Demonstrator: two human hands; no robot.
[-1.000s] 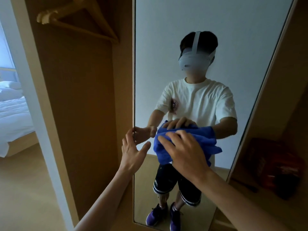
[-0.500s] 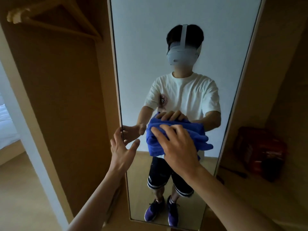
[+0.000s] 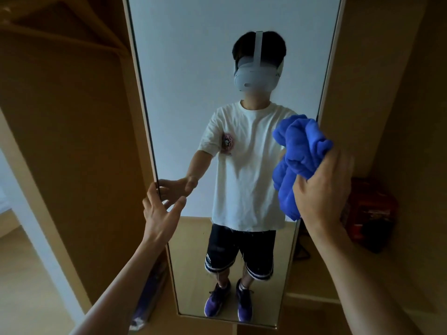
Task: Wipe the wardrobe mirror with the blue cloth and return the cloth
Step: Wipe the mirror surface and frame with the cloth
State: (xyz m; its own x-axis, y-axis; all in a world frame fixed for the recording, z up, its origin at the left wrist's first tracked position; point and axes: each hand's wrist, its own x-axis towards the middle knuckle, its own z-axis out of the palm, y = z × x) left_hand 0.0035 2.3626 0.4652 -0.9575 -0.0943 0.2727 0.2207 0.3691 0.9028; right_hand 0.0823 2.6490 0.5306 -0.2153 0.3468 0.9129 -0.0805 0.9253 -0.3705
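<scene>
The tall wardrobe mirror [image 3: 193, 81] stands in front of me in a pale wooden frame and reflects a person in a white shirt and black shorts. My right hand [image 3: 321, 192] grips the bunched blue cloth [image 3: 297, 155] at the mirror's right edge, about mid-height. My left hand [image 3: 160, 213] has its fingers spread and straight, with the fingertips at the mirror's left edge. Whether the cloth touches the glass I cannot tell.
Wooden wardrobe panels [image 3: 72, 141] flank the mirror on both sides. A dark red and black object [image 3: 370, 211] sits on a shelf to the right. A wooden hanger [image 3: 60, 32] hangs at the upper left. Purple footwear [image 3: 147, 293] lies low, left of the mirror.
My right hand has moved right and up, from pressing the cloth flat on the glass centre to gripping it bunched at the mirror's right edge. My left hand stays at the left edge.
</scene>
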